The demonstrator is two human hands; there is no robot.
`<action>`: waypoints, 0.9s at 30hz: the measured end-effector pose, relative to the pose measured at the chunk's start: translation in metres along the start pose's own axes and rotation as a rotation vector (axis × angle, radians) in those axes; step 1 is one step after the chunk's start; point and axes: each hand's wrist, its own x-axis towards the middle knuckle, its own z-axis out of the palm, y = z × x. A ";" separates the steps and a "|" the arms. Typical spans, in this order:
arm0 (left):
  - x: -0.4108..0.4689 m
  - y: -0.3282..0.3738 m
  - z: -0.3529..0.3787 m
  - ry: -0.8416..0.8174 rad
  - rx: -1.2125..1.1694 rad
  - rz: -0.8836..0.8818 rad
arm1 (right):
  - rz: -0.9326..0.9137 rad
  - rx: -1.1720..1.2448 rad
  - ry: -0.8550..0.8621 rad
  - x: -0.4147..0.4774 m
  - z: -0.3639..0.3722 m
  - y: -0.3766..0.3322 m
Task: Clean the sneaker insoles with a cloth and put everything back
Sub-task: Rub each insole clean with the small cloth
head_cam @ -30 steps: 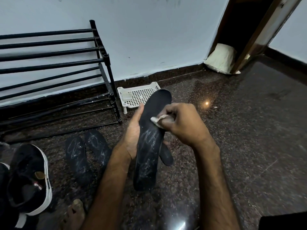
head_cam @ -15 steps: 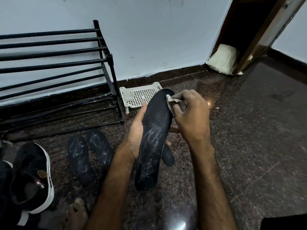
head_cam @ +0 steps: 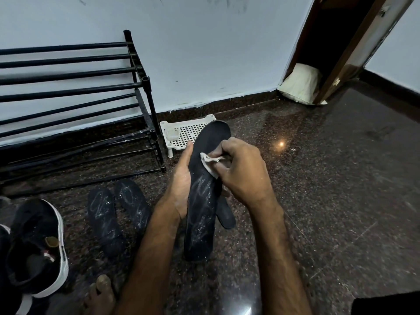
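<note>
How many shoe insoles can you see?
4. One insole is held in the left hand, two lie side by side on the floor to its left, and one lies partly hidden behind the held one. The sneaker might hide more.

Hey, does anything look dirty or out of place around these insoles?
Yes. The held insole in the left hand, under the cloth, has white scribbly streaks on its lower half. The two insoles on the floor show the same marks, with white specks around them. A pale pillow lies in the doorway corner.
</note>
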 end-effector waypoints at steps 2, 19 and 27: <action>0.001 0.001 -0.002 -0.012 0.065 -0.001 | 0.072 0.007 0.141 0.002 -0.003 0.004; -0.002 0.010 0.007 -0.033 0.251 0.040 | 0.330 0.119 0.575 -0.004 -0.022 0.020; 0.001 -0.005 0.016 0.082 0.269 0.138 | 0.131 0.059 0.515 -0.006 0.001 -0.004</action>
